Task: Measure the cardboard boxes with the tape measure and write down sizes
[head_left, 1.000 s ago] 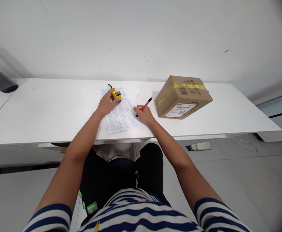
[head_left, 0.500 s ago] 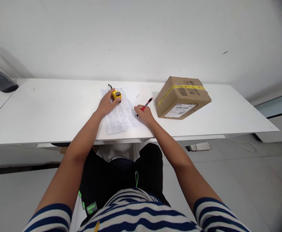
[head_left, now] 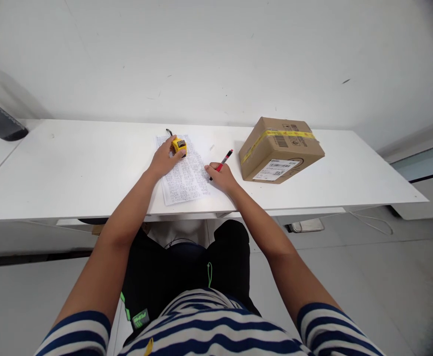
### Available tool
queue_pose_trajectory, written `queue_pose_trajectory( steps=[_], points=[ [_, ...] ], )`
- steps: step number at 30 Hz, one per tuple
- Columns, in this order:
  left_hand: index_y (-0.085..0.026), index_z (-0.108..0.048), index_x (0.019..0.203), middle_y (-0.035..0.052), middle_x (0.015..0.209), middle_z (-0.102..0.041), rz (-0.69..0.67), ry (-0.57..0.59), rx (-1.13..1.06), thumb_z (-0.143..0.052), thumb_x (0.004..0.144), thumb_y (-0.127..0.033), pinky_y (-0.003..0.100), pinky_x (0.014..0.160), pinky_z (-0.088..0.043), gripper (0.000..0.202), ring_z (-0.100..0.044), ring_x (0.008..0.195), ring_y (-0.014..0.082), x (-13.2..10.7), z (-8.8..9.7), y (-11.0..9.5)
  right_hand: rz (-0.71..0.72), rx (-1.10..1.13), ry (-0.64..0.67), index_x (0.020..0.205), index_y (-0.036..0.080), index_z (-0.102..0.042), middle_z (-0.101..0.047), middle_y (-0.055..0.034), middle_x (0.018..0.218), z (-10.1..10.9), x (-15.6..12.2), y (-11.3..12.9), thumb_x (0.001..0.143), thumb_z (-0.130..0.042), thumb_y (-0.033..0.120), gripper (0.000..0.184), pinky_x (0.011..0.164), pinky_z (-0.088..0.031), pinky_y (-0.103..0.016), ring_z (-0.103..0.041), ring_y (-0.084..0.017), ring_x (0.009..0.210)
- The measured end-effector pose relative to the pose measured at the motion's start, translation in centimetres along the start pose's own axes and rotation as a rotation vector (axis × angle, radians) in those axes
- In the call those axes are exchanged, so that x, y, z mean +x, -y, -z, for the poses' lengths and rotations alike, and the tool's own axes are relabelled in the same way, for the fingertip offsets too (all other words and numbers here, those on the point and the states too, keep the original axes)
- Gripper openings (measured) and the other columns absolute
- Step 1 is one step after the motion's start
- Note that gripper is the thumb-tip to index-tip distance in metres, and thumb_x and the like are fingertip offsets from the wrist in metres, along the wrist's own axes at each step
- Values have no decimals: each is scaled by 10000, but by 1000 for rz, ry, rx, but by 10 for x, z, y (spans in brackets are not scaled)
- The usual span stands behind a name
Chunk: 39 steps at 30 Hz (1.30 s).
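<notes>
In the head view, a yellow tape measure [head_left: 179,145] is gripped between the thumb and fingers of the left hand [head_left: 163,159], over the upper part of the handwritten sheets [head_left: 184,180] — apparently so that the paper is weighed down and steadied. A red pen [head_left: 219,167] is pinched in the right hand [head_left: 222,179], tilted with its dark tip down by the sheets' right edge, a hold suited to writing; whether paper is touched by the tip cannot be told. The sheets are laid flat on the white table [head_left: 90,168], near its front edge, presumably for easy reach. A taped cardboard box [head_left: 259,153] is placed to the right — seemingly clear of the writing arm.
</notes>
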<state>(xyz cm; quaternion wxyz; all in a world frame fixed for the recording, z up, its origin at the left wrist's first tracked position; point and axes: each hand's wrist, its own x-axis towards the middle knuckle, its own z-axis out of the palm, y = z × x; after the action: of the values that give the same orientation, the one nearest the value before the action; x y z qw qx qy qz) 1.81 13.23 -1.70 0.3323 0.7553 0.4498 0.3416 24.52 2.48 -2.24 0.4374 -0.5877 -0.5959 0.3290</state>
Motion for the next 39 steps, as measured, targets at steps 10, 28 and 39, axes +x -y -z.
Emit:
queue_pose_trajectory(
  steps=[10,28,39],
  points=[
    [-371,-373,1560,83,1538,-508,21,27,-18,-591,898,-547,523,1146,-407,719,-507,1374,323,-1,1,-3,-4,-34,-46,580,242,-261,-256,42,580,-1,0,2,857,-545,465,455,582,-268,-287,-299,-125,601],
    [-372,-397,1546,77,1521,-525,12,6,-1,-595,892,-584,515,1122,-433,716,-543,1331,319,-2,1,-3,-9,0,-79,585,246,-228,-226,47,591,0,2,-1,867,-558,450,479,587,-251,-297,-263,-120,589],
    [-331,-387,1555,100,1511,-527,11,9,14,-580,904,-568,512,1121,-423,719,-527,1345,326,-4,2,-7,-15,0,3,580,242,-236,-216,55,585,1,0,3,829,-559,436,452,570,-228,-279,-248,-105,587]
  ],
)
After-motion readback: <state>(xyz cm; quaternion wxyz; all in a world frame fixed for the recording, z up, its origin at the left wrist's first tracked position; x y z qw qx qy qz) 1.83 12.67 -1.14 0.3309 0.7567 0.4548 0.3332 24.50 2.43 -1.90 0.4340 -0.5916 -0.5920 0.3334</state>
